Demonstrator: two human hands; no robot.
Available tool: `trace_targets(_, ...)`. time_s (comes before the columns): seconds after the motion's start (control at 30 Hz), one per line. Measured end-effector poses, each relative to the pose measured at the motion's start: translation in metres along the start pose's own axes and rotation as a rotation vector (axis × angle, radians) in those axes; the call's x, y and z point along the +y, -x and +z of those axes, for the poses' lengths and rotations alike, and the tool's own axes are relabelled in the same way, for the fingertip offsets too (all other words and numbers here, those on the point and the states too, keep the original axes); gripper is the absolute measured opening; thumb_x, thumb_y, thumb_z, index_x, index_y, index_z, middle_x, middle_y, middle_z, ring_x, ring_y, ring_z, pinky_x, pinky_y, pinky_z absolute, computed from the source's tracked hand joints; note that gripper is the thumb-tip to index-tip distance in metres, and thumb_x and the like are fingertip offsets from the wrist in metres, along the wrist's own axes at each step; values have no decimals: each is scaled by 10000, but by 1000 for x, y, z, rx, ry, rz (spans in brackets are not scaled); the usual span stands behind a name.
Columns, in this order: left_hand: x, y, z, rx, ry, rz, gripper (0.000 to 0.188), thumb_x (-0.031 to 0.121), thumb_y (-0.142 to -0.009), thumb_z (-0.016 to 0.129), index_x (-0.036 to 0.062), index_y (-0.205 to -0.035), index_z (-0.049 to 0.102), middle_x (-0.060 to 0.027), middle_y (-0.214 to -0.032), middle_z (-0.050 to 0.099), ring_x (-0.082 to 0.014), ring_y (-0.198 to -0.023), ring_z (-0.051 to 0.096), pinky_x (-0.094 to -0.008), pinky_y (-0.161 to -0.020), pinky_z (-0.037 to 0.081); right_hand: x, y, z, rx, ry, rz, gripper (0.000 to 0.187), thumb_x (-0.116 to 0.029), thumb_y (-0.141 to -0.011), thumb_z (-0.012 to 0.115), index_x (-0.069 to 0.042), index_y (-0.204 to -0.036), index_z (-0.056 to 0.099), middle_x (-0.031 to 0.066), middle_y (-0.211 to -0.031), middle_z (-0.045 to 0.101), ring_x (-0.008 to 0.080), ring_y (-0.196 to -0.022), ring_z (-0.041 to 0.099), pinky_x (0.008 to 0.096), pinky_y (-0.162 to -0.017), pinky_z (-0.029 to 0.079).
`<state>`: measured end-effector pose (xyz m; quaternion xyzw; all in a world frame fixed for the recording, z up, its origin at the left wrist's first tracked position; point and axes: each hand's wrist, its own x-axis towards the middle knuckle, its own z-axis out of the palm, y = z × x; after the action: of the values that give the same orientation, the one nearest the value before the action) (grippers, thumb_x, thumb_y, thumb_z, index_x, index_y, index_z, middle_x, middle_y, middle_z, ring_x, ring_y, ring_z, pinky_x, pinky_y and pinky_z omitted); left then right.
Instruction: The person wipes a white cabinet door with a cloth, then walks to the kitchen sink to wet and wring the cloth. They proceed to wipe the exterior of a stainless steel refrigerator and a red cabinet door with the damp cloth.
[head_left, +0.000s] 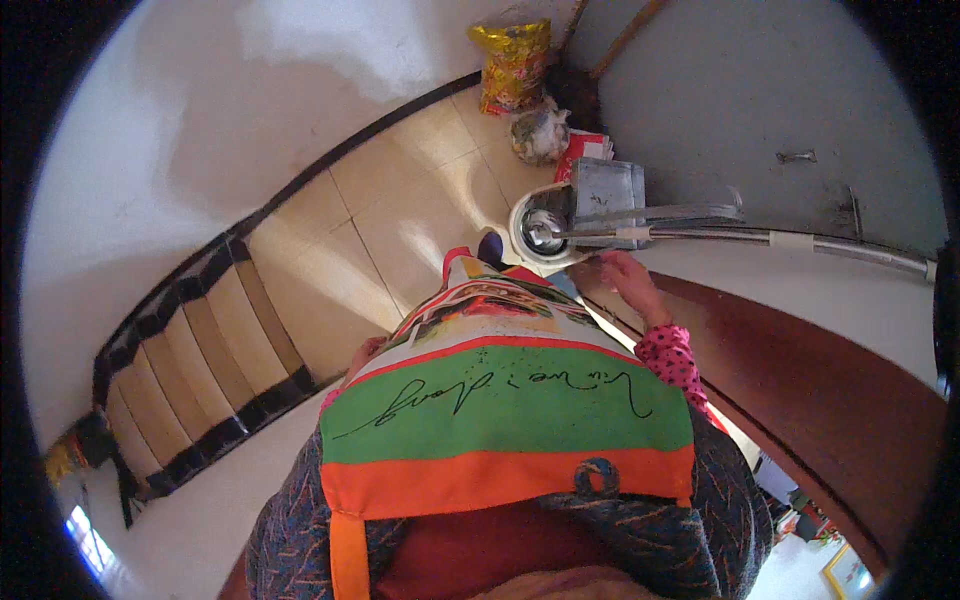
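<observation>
My right hand [634, 285], in a pink dotted sleeve, reaches forward with its fingers extended and nothing visible in them. It is near the end of a dark brown board [760, 360]; whether it touches the board I cannot tell. Just beyond it stands a pale round bucket [517, 232] with a mop head [545, 230] inside, and the mop's metal pole [720, 236] runs off to the right. My left hand [370, 350] shows only as a sliver beside the apron [500, 405], its fingers hidden.
A grey metal dustpan-like box [610, 190] stands beside the bucket. Farther off are a red-and-white packet [580, 155], a tied plastic bag [540, 135] and a large yellow bag [515, 65] by the wall. Tiled steps with dark edges [200, 350] lie at left; a grey door-like panel [780, 110] is at right.
</observation>
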<state>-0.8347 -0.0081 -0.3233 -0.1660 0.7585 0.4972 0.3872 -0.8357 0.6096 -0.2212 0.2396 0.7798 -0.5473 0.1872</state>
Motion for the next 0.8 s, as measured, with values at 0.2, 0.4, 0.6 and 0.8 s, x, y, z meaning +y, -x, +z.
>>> trace_targets(0.2, 157, -70, -34, 21, -129, 114, 355, 223, -938, 598, 44, -1245, 580, -49, -907, 636, -110, -804, 576, -268, -690, 470, -26, -9, -32, -126, 32, 169, 377, -284, -951, 597, -4, -1204, 590, 79, -1074, 661, 174, -981, 598, 315, -891, 474)
trace_targets(0.4, 323, -144, 1, -168, -309, 268, 370, 205, -945, 591, 35, -1271, 561, -96, -1008, 654, -166, -924, 613, -298, -798, 500, 62, -20, -15, -102, -134, -7, 342, -261, -917, 667, -10, -1143, 612, 71, -1034, 652, 181, -964, 583, 349, -876, 488)
trace_targets(0.6, 488, -210, 88, -385, -595, 557, 398, 214, -946, 610, 30, -1292, 539, -135, -1126, 636, -216, -1008, 622, -346, -904, 496, 39, -21, -14, 41, -155, -29, 310, -256, -884, 698, -34, -1097, 665, 122, -1029, 693, 219, -966, 642, 362, -859, 515)
trace_targets(0.8, 622, -284, 171, -614, -650, 835, 570, 258, -926, 636, 41, -1405, 419, -173, -1282, 546, -260, -1134, 564, -376, -970, 465, -70, 12, -15, 277, -178, 404, 294, -302, -926, 607, -58, -1066, 693, 119, -1029, 713, 264, -960, 675, 377, -846, 519)
